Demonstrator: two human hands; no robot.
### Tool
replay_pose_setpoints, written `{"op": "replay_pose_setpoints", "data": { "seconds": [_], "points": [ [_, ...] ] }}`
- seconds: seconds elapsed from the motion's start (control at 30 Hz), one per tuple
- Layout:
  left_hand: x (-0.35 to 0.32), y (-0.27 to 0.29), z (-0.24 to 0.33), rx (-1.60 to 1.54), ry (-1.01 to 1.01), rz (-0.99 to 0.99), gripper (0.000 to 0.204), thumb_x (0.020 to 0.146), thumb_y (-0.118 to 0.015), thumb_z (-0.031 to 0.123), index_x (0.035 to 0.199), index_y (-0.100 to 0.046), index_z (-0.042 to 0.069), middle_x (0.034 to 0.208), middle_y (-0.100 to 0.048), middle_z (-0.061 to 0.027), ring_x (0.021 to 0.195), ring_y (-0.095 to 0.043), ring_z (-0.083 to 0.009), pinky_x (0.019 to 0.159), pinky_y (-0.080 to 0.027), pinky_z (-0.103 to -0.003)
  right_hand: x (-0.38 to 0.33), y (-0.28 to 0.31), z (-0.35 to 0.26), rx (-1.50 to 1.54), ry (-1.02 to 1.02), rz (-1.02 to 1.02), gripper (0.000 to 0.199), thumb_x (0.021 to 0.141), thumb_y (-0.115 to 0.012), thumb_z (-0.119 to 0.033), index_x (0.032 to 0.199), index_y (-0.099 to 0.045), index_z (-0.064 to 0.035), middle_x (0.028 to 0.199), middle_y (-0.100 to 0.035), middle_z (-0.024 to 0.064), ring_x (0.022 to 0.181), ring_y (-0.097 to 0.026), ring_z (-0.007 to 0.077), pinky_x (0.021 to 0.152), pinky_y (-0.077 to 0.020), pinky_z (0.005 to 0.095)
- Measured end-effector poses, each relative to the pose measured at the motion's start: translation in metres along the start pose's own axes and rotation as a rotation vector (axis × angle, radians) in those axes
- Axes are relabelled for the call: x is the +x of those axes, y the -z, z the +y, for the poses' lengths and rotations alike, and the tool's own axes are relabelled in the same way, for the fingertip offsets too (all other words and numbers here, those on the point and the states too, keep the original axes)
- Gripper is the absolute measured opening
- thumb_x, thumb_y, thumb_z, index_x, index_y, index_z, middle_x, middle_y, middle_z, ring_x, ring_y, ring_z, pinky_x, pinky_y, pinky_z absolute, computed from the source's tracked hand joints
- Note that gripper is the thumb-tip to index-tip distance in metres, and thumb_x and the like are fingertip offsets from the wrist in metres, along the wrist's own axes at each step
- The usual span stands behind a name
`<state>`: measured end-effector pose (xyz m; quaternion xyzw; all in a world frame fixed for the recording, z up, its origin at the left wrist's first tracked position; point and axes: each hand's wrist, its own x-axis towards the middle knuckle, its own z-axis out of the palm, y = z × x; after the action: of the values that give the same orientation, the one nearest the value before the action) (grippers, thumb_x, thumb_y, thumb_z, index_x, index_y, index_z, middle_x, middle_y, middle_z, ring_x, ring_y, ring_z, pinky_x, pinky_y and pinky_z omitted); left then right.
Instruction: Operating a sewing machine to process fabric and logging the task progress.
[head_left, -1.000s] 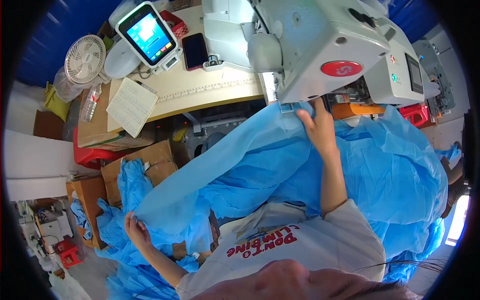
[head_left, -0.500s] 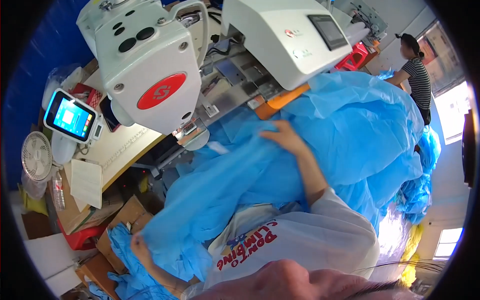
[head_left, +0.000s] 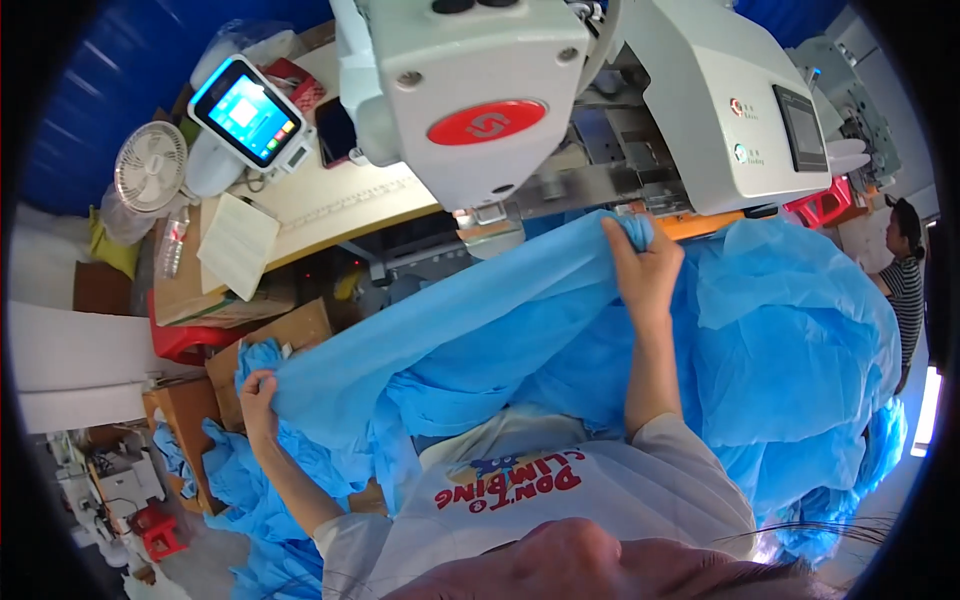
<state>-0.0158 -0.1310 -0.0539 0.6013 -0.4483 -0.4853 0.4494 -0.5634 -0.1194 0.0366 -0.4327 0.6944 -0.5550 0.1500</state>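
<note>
A long strip of thin blue fabric [head_left: 450, 318] is stretched between my two hands, slanting up from left to right in front of the white sewing machine [head_left: 470, 65]. My left hand [head_left: 259, 400] pinches its lower left end, beside a cardboard box. At the upper right end, my right hand [head_left: 650, 272] is closed round a gathered edge, just below the machine bed. The upper edge of the strip runs close below the presser area. Looser folds of the fabric hang over my lap.
A large heap of blue fabric [head_left: 800, 340] lies at my right. On the table [head_left: 350, 200] at left stand a lit control screen [head_left: 245, 112], a small fan [head_left: 150, 168] and a paper pad [head_left: 238, 245]. Another white machine housing [head_left: 740, 100] is at right. A person [head_left: 905, 280] stands far right.
My right hand has moved up and right, and my left hand has risen, pulling the slack fabric into a taut strip. The view has turned, shifting the machine rightward.
</note>
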Motion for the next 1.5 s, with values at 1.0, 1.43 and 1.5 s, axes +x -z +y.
{"op": "replay_pose_setpoints", "data": {
  "seconds": [1.0,1.43,1.5],
  "points": [
    [-0.142,0.026,-0.017,-0.316,0.347,-0.191,0.016,0.076,-0.071,0.013,0.071,-0.058,0.006,0.061,-0.057,-0.0015,0.048,-0.051,-0.0061,0.041,-0.038,-0.021,0.033,-0.041,0.011,-0.558,0.482,-0.137,0.03,0.092,-0.054,-0.022,0.111,-0.059,0.0003,0.11,-0.062,0.0122,0.104,-0.057,0.0247,0.089,-0.0435,0.0342],
    [0.011,0.013,-0.02,0.877,-0.637,0.658,0.005,0.086,-0.061,0.011,0.087,-0.06,0.006,0.104,-0.062,-0.0076,0.087,-0.057,-0.0133,0.069,-0.045,-0.025,-0.015,-0.086,-0.045,-0.646,0.28,-0.42,0.053,0.084,-0.061,-0.04,0.11,-0.057,0.0058,0.104,-0.062,0.0236,0.097,-0.058,0.0382,0.081,-0.0449,0.0374],
    [0.027,-0.004,-0.038,0.662,-0.548,0.465,0.007,0.086,-0.062,0.011,0.085,-0.059,0.005,0.102,-0.063,-0.0078,0.084,-0.058,-0.0129,0.068,-0.047,-0.025,-0.007,-0.07,-0.026,-0.614,0.182,-0.376,0.047,0.083,-0.064,-0.035,0.106,-0.06,0.0053,0.097,-0.064,0.0217,0.087,-0.061,0.036,0.075,-0.0471,0.0352]
  ]
}}
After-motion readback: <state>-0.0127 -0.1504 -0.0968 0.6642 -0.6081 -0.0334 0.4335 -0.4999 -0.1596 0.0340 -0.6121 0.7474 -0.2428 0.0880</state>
